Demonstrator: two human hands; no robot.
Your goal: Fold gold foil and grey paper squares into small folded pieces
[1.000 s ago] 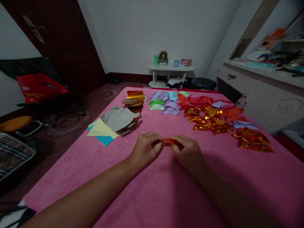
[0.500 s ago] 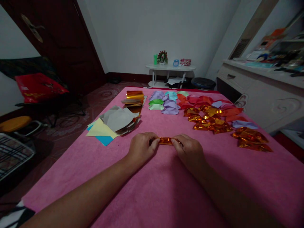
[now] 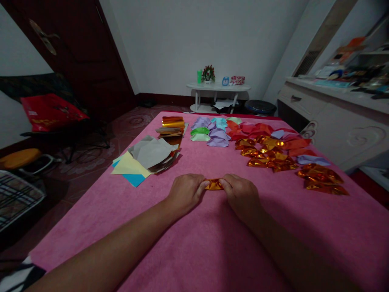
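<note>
A: State of fingers [image 3: 199, 187]?
B: Pinching both ends of gold foil piece [image 3: 213, 185], between left hand [image 3: 185, 192] and right hand [image 3: 240, 194]; equally close to both.
A: Long axis?
B: Left–right, low on pink worktop [image 3: 212, 251], near centre. Folded foil shapes [image 3: 267, 156] far right, paper stack [image 3: 146, 158] far left.

Your picture is dim. The white wall [image 3: 188, 36] at 12 o'clock is brightest; the door [image 3: 75, 52] at 10 o'clock is almost black. The gold paper [image 3: 213, 185] in the middle glints. Edges look bent.
</note>
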